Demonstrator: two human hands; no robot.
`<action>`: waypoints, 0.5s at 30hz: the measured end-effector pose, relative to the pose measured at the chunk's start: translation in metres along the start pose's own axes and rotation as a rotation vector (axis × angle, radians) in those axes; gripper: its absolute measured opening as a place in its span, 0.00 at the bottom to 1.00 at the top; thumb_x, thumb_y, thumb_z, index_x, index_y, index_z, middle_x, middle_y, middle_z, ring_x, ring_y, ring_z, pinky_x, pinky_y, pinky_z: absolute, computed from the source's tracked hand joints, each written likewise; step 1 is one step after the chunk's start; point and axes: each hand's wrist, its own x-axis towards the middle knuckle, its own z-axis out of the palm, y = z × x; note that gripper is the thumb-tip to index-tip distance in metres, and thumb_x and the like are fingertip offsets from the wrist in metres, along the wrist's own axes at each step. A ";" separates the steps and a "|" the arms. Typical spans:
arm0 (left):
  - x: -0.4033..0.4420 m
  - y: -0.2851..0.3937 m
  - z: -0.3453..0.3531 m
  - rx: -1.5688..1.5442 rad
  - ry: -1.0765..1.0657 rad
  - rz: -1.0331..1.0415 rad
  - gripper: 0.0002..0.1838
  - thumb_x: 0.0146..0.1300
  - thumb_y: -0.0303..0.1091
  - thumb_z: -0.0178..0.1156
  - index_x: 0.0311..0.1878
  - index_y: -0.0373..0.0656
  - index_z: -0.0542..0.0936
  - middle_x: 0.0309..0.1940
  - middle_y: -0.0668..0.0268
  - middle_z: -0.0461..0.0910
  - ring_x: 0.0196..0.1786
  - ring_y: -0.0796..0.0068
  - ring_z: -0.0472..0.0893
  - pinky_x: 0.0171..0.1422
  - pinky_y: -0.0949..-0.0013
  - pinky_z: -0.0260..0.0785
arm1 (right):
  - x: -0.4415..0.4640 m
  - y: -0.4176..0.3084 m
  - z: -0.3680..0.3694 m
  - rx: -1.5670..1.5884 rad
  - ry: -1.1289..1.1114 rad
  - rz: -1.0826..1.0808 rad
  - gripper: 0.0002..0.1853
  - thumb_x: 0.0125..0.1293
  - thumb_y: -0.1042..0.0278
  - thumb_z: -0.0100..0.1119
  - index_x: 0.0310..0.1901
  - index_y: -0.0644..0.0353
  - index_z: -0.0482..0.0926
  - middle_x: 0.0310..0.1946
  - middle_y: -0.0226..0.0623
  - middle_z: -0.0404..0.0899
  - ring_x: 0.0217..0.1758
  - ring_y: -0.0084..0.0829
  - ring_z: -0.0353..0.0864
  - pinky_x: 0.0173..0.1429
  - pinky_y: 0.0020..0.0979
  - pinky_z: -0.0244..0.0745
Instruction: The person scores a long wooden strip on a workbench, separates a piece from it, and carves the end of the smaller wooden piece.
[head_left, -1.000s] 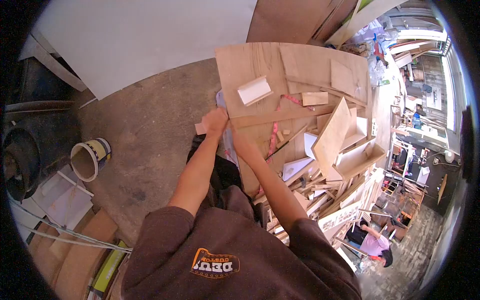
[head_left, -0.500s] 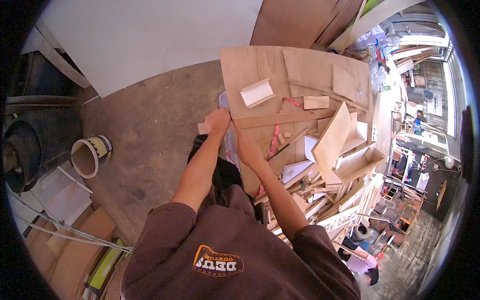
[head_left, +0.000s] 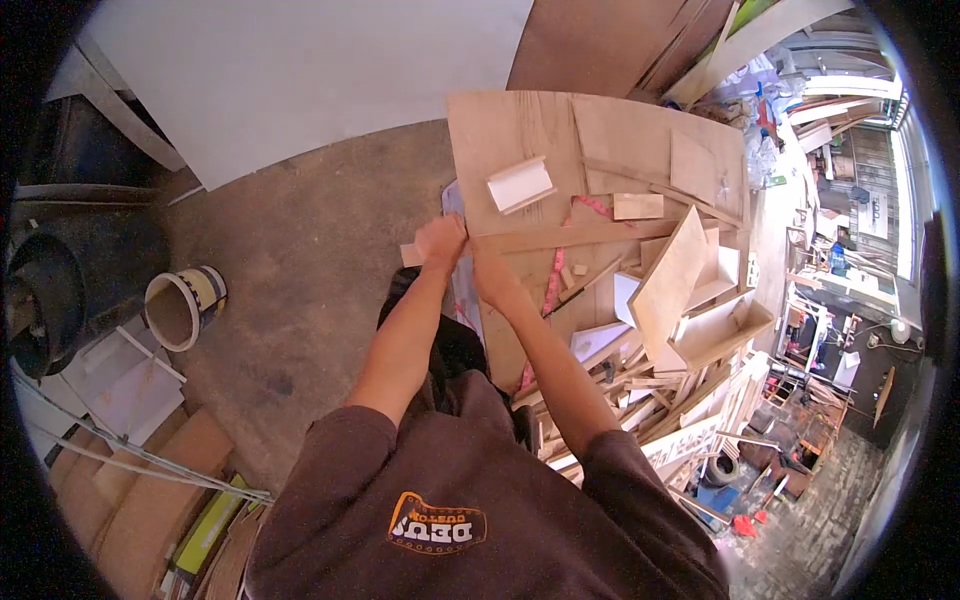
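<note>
A long wooden strip (head_left: 570, 236) lies across the plywood-topped table (head_left: 520, 120), and its short end (head_left: 408, 255) sticks out past the table edge. My left hand (head_left: 440, 240) is closed in a fist around the strip just off that edge. Right beside it, my right hand (head_left: 488, 270) reaches in with fingers pressed together against the strip at the edge; its fingertips are partly hidden. Near both hands, a pink measuring tape (head_left: 555, 280) runs under or beside the strip. A small white-lined wooden channel piece (head_left: 522, 187) lies beyond them.
Small wood blocks (head_left: 637, 206), a tilted board (head_left: 668, 290), an open wooden box (head_left: 722, 332) and piled offcuts (head_left: 650, 395) crowd the table's right side. A large white panel (head_left: 300, 70) stands ahead. A bucket (head_left: 185, 308) sits on the floor at left.
Both hands stay together at the strip near the table edge, with little movement. The view has shifted slightly. A person in the lower right background is no longer clearly visible.
</note>
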 end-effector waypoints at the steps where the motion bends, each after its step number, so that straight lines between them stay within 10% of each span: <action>1: 0.000 0.000 0.000 0.011 0.012 -0.001 0.22 0.66 0.43 0.40 0.33 0.44 0.82 0.30 0.53 0.82 0.34 0.52 0.83 0.40 0.53 0.74 | -0.005 -0.018 -0.017 0.016 -0.006 -0.007 0.22 0.61 0.76 0.41 0.59 0.67 0.62 0.42 0.67 0.72 0.44 0.60 0.73 0.46 0.50 0.69; 9: -0.006 0.001 -0.003 0.027 0.082 0.001 0.24 0.66 0.44 0.39 0.28 0.44 0.83 0.30 0.53 0.82 0.33 0.52 0.83 0.40 0.53 0.75 | -0.041 -0.049 -0.050 -0.086 -0.358 0.294 0.23 0.60 0.76 0.41 0.59 0.69 0.62 0.38 0.64 0.74 0.40 0.60 0.74 0.44 0.52 0.68; 11: -0.009 0.005 -0.011 0.012 0.025 -0.024 0.24 0.66 0.44 0.38 0.29 0.44 0.83 0.28 0.53 0.82 0.32 0.53 0.83 0.40 0.53 0.75 | -0.032 -0.019 -0.013 0.007 0.066 -0.059 0.22 0.59 0.76 0.42 0.57 0.70 0.64 0.37 0.63 0.74 0.39 0.59 0.75 0.43 0.52 0.69; 15: -0.010 0.005 -0.017 0.057 0.105 -0.072 0.25 0.67 0.44 0.38 0.29 0.43 0.83 0.29 0.54 0.82 0.32 0.53 0.83 0.40 0.53 0.75 | 0.023 0.056 0.053 -0.111 -0.088 -0.046 0.22 0.59 0.76 0.42 0.57 0.70 0.65 0.38 0.63 0.75 0.40 0.59 0.75 0.44 0.51 0.70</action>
